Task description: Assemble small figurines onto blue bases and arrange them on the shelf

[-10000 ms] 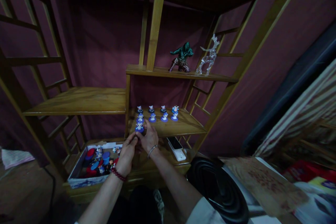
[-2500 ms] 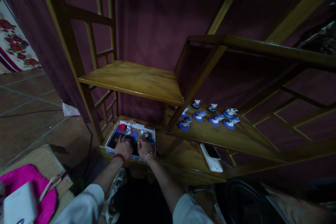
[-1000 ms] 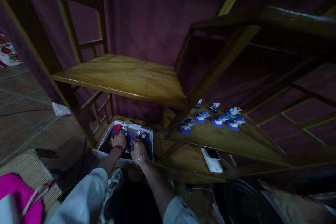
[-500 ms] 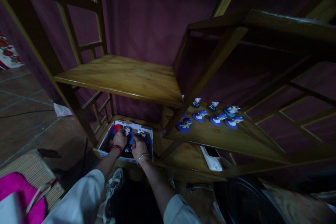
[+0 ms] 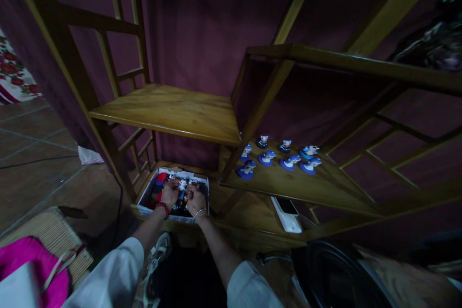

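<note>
Both my hands reach into a shallow white cardboard box (image 5: 144, 202) full of small figurines and round bases. My left hand (image 5: 169, 194), a red bead bracelet at its wrist, is closed at the side of a small white-and-blue figurine (image 5: 183, 184) and seems to grip it. My right hand (image 5: 196, 200), wearing a silver bangle, has its fingers curled just right of that figurine; what they pinch is hidden. Left of my left hand lie red discs (image 5: 162, 177). More small figurines (image 5: 194, 183) lie at the back and between my hands.
Two rows of figurines on round bases (image 5: 267, 158) stand on the wooden shelf (image 5: 325, 195) to the right. Below it lie a phone (image 5: 288, 206) and a white object (image 5: 290, 223). A wooden board (image 5: 173, 110) overhangs the box. A black round object (image 5: 335, 274) stands at lower right.
My hands have shifted slightly within the box, and the white-and-blue figurine now shows between them. More red discs are uncovered at the left. The view has turned slightly.
</note>
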Tool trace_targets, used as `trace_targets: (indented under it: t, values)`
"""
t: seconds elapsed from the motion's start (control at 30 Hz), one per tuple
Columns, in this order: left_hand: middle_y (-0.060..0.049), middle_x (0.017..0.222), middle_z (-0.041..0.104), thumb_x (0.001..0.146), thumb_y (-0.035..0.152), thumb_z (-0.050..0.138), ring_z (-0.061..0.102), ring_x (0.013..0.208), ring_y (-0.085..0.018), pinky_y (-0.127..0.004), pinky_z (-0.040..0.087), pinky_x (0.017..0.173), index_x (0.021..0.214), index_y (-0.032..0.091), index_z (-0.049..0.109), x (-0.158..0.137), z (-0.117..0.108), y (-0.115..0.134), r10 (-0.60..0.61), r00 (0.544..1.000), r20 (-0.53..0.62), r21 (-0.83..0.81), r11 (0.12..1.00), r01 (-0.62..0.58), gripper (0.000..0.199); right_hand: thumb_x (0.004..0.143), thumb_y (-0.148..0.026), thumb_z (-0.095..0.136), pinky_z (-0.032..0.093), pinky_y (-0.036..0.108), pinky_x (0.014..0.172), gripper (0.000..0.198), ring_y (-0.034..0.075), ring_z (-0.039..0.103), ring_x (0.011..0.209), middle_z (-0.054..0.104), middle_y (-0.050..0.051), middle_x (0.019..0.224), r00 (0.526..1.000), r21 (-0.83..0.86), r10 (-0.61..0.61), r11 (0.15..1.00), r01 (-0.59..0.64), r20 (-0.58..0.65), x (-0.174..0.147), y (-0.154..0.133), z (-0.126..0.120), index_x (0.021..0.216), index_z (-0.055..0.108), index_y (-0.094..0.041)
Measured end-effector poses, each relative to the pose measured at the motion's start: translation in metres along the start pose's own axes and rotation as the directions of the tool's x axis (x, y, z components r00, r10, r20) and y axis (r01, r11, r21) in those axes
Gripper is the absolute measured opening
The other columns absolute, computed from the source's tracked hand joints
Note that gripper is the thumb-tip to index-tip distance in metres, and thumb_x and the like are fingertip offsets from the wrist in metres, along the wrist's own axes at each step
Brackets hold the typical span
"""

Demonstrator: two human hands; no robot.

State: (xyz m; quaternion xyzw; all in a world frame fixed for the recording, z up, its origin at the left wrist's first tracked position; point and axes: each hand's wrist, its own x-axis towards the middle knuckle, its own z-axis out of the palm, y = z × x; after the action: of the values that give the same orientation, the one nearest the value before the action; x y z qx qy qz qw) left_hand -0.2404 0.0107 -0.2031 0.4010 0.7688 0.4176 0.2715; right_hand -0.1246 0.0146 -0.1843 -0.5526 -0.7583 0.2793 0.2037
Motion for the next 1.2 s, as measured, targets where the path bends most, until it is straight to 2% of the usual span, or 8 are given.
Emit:
trace_targets:
  t: [0.17, 0.27, 0.37, 0.5, 0.63, 0.9, 1.1, 1.2]
  values:
    - [-0.006, 0.099, 0.057, 0.081, 0.029, 0.049, 0.056, 0.085, -0.015, -0.035, 0.048, 0.072, 0.101, 0.014, 0.053, -0.012, 0.0, 0.005, -0.018, 0.995, 0.098, -0.124, 0.992, 0.03, 0.026, 0.08, -0.014, 0.039, 0.042, 0.018, 0.079, 0.032, 0.013, 0.06, 0.089, 0.066, 0.003, 0.095, 1.0, -0.001, 0.026, 1.0, -0.026, -0.013, -0.005, -0.002, -0.007, 0.105, 0.057, -0.02]
    - [-0.005, 0.096, 0.058, 0.081, 0.026, 0.05, 0.057, 0.085, -0.015, -0.035, 0.048, 0.073, 0.097, 0.013, 0.055, -0.021, -0.001, 0.009, -0.019, 0.995, 0.103, -0.18, 0.983, 0.037, 0.021, 0.08, -0.015, 0.039, 0.042, 0.018, 0.078, 0.031, 0.013, 0.06, 0.087, 0.067, 0.002, 0.093, 0.999, 0.012, 0.033, 0.999, -0.033, -0.013, -0.01, -0.004, -0.012, 0.103, 0.058, -0.021]
    - [-0.005, 0.093, 0.061, 0.078, 0.015, 0.051, 0.057, 0.086, -0.015, -0.034, 0.047, 0.076, 0.091, 0.012, 0.056, -0.03, -0.003, 0.014, -0.025, 0.996, 0.085, -0.229, 0.973, 0.044, 0.015, 0.081, -0.016, 0.037, 0.042, 0.018, 0.077, 0.03, 0.013, 0.061, 0.086, 0.067, 0.001, 0.093, 0.999, 0.061, 0.043, 0.997, -0.042, -0.014, -0.016, -0.004, -0.015, 0.103, 0.058, -0.021]
    - [-0.006, 0.09, 0.063, 0.07, 0.004, 0.048, 0.059, 0.086, -0.014, -0.028, 0.046, 0.079, 0.085, 0.013, 0.056, -0.042, -0.003, 0.019, -0.037, 0.997, 0.065, -0.305, 0.951, 0.055, 0.02, 0.082, -0.016, 0.035, 0.043, 0.017, 0.075, 0.032, 0.011, 0.061, 0.084, 0.066, 0.001, 0.094, 0.996, 0.138, 0.083, 0.987, -0.078, -0.025, -0.023, -0.003, -0.019, 0.104, 0.058, -0.02]
    - [-0.004, 0.082, 0.064, 0.067, 0.009, 0.049, 0.061, 0.077, -0.014, -0.028, 0.048, 0.073, 0.085, 0.015, 0.056, -0.054, -0.002, 0.023, -0.037, 0.997, 0.064, -0.403, 0.913, 0.06, 0.021, 0.08, -0.016, 0.038, 0.045, 0.017, 0.069, 0.032, 0.012, 0.062, 0.076, 0.068, 0.002, 0.088, 0.992, 0.185, 0.108, 0.978, -0.096, -0.058, -0.029, -0.002, -0.023, 0.101, 0.061, -0.019]
    - [0.001, 0.061, 0.06, 0.064, 0.028, 0.055, 0.058, 0.056, -0.014, -0.027, 0.047, 0.056, 0.083, 0.015, 0.054, -0.082, -0.005, 0.033, -0.042, 0.997, 0.067, -0.562, 0.824, 0.073, 0.023, 0.075, -0.015, 0.039, 0.046, 0.019, 0.06, 0.03, 0.012, 0.06, 0.062, 0.066, 0.0, 0.069, 0.986, 0.349, 0.077, 0.937, -0.022, -0.146, -0.043, 0.006, -0.021, 0.09, 0.065, -0.019]
    - [0.003, 0.053, 0.055, 0.059, 0.028, 0.058, 0.053, 0.049, -0.013, -0.026, 0.043, 0.052, 0.076, 0.015, 0.053, -0.097, -0.005, 0.037, -0.067, 0.997, 0.042, -0.589, 0.804, 0.079, 0.021, 0.075, -0.023, 0.042, 0.047, 0.02, 0.058, 0.027, 0.012, 0.059, 0.059, 0.065, -0.002, 0.065, 0.989, 0.432, 0.051, 0.902, 0.015, -0.142, -0.057, 0.013, -0.022, 0.089, 0.065, -0.02]
    - [0.004, 0.051, 0.053, 0.058, 0.026, 0.058, 0.052, 0.05, -0.012, -0.026, 0.043, 0.055, 0.072, 0.016, 0.054, -0.106, -0.004, 0.036, -0.06, 0.998, 0.035, -0.587, 0.806, 0.069, 0.018, 0.076, -0.027, 0.043, 0.048, 0.021, 0.06, 0.026, 0.012, 0.06, 0.06, 0.066, -0.002, 0.068, 0.992, 0.448, 0.024, 0.893, 0.035, -0.126, -0.063, 0.017, -0.024, 0.089, 0.065, -0.02]
